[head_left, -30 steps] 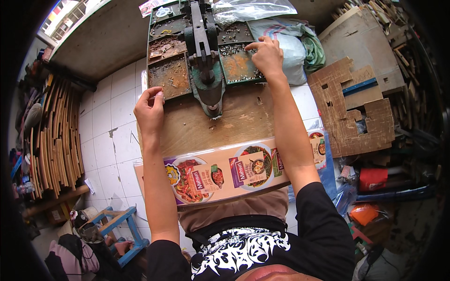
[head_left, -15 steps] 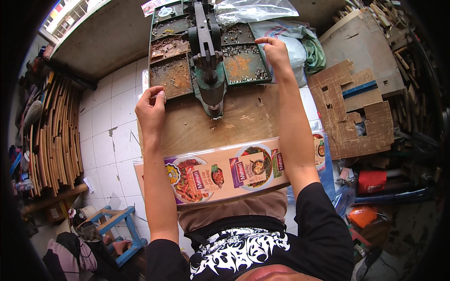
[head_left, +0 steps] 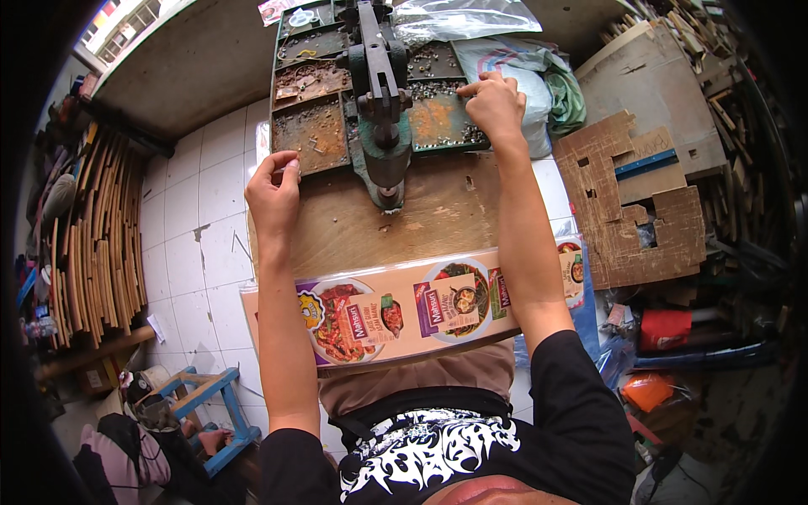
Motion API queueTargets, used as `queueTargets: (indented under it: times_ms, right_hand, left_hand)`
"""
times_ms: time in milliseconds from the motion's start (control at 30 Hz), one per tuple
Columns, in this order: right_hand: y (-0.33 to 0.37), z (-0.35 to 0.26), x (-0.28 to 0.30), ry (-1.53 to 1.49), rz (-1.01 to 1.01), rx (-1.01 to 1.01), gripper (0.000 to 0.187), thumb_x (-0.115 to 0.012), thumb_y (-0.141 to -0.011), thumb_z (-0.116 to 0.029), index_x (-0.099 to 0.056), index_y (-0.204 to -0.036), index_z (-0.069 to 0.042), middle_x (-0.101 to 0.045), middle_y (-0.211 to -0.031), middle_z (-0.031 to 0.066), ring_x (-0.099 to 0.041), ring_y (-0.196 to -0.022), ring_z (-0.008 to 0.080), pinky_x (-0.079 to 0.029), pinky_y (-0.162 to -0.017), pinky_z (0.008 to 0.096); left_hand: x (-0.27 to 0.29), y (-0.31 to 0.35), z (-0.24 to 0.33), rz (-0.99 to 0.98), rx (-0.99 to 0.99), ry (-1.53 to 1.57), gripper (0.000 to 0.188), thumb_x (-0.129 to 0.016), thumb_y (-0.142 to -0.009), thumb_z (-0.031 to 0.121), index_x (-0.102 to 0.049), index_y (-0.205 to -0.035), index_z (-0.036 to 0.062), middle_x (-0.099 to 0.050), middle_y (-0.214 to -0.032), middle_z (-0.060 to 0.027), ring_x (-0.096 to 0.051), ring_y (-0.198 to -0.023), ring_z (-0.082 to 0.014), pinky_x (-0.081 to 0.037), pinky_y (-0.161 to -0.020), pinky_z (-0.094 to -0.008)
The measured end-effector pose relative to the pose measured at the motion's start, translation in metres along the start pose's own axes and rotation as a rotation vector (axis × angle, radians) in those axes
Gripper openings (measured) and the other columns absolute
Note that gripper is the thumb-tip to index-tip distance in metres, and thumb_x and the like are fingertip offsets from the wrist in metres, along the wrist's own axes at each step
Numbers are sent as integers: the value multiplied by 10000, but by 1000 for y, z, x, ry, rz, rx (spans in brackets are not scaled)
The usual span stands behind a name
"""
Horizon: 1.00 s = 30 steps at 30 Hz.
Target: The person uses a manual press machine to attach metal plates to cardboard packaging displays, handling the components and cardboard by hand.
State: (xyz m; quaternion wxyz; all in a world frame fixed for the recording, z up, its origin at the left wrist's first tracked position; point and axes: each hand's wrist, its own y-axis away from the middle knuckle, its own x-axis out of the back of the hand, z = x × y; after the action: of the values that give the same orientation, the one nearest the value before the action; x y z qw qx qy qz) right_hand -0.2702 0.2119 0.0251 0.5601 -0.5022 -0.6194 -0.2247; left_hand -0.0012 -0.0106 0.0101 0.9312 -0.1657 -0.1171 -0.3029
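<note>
My left hand (head_left: 273, 194) is at the front left corner of a rusty green metal tray (head_left: 316, 139) holding a few small metal pieces. Its thumb and fingertips are pinched together; whatever they hold is too small to make out. My right hand (head_left: 497, 108) reaches over the right-hand green tray (head_left: 433, 118), which has many small metal rings. Its fingers are bent together, tips down by the rings, and its thumb is hidden. Between the trays stands a dark green hand press (head_left: 387, 160) with a metal lever. Below my forearms lies a glossy printed sheet (head_left: 396, 311) with food pictures.
The press stands on a worn wooden board (head_left: 337, 227). Clear plastic (head_left: 471, 18) and a white-green sack (head_left: 513, 63) lie behind the right tray. Cut boards (head_left: 640, 202) lean at the right, wood strips (head_left: 101, 244) stand at the left, and a blue stool frame (head_left: 215, 396) is lower left.
My right hand has come down and its fingers have curled toward the rings in the right tray. My left hand stays pinched in nearly the same place. The whole view has shifted slightly.
</note>
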Motion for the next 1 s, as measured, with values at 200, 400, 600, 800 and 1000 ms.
queueTargets:
  times_ms: [200,400,600,800,1000]
  right_hand:
    - [1,-5,3,53,-16,10,273,-615,-800,-152,-796,-921,-317,-626,-1244,7,-504,-1202,264,-329,-1042,475]
    - [-3,6,-4,-115,98,-11,344,-569,-742,-92,-799,-938,-255,-672,-1149,29,-565,-1099,223,-367,-1008,422]
    - [-22,15,14,-1125,-154,-346,421,-489,-687,-37,-759,-1006,-86,-712,-918,34,-539,-711,99,-443,-707,282]
    - [-26,31,27,-1940,-679,-469,277,-543,-779,-82,-687,-1010,-25,-682,-956,73,-477,-643,122,-389,-550,281]
    - [-25,29,29,-2124,-798,-565,193,-621,-859,-172,-673,-971,-24,-679,-927,80,-468,-603,124,-387,-526,259]
  left_hand:
    - [3,0,0,-42,34,-24,157,-637,-905,87,-699,-1025,8,-693,-869,-32,-611,-734,-87,-501,-693,-229]
    - [0,-1,0,-44,32,-10,153,-639,-902,88,-701,-1018,9,-695,-869,-34,-613,-731,-90,-501,-689,-229]
    - [-1,0,1,9,8,8,144,-642,-887,97,-719,-972,10,-682,-767,-24,-588,-668,-73,-477,-631,-235]
    - [1,1,1,9,16,12,144,-638,-888,96,-719,-971,10,-674,-755,-18,-580,-661,-71,-467,-621,-232]
    - [2,2,5,-19,36,-5,149,-634,-899,93,-710,-996,10,-681,-806,-22,-592,-693,-78,-481,-658,-229]
